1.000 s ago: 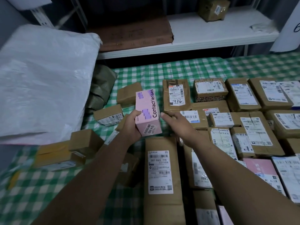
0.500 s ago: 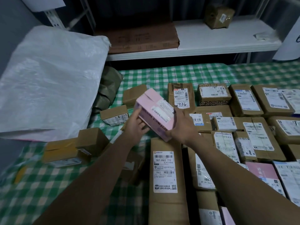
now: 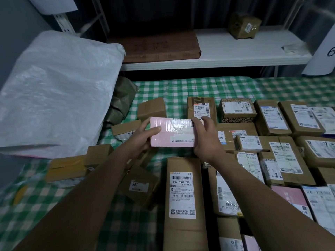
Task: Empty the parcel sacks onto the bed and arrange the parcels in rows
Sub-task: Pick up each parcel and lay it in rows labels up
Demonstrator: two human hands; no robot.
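A pink box (image 3: 172,132) with a shipping label lies flat and lengthwise between both hands, held above the bed. My left hand (image 3: 143,138) grips its left end with the thumb on top. My right hand (image 3: 206,140) grips its right end, fingers curled over the far edge. Below it a long brown parcel (image 3: 183,200) lies label up. To the right, several brown parcels (image 3: 282,151) lie packed in rows on the green checked bed (image 3: 181,87). Loose brown boxes (image 3: 152,108) lie scattered to the left.
A large white woven sack (image 3: 54,91) lies on the bed's left side, with a dark green bag (image 3: 121,100) beside it. Behind the bed a white shelf (image 3: 235,57) carries a flat brown carton (image 3: 154,48) and a taped parcel (image 3: 243,26).
The pink box has been turned from standing on end, its printed side towards me, to lying flat with the label side up. Both hands have shifted to its ends.
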